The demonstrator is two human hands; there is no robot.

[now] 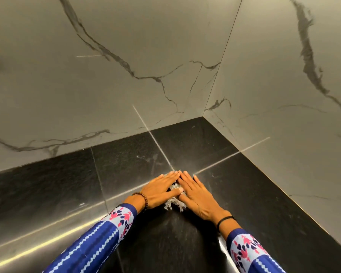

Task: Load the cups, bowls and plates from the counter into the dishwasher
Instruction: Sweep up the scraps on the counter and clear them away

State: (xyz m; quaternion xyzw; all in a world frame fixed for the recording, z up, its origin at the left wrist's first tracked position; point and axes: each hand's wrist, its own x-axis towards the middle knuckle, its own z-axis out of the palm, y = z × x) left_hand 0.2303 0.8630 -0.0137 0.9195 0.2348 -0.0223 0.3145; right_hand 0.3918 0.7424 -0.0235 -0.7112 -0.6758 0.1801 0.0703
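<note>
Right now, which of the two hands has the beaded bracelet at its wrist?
The left hand: brown beads circle its wrist, while the right hand wears only a thin black band.

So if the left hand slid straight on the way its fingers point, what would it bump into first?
Most likely the right hand: the left hand lies flat on the black counter, angled inward, and its fingertips seem to touch the right hand's. Beyond lies the marble wall.
</note>
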